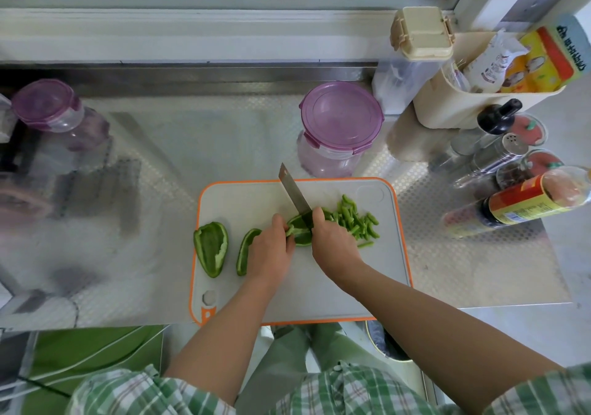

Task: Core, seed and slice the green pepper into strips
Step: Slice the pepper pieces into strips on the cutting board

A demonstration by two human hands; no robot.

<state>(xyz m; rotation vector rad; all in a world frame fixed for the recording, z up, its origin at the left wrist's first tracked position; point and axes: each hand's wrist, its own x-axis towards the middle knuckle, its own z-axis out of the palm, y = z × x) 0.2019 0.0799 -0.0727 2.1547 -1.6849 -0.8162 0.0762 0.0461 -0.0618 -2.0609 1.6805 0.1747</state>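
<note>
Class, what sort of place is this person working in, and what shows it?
Most likely a home kitchen: a knife slices green pepper on a cutting board, which lies on a metal counter, with sauce bottles and lidded storage jars standing nearby.

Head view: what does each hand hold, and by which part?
Right hand grips the steel knife by its handle, hidden in the fist. Left hand holds the green pepper piece at its left end.

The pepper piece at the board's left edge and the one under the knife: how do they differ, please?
The left piece lies untouched; the cut piece is held by the left hand, under the knife. The left piece is whole; the cut piece is partly sliced. Both are green.
</note>
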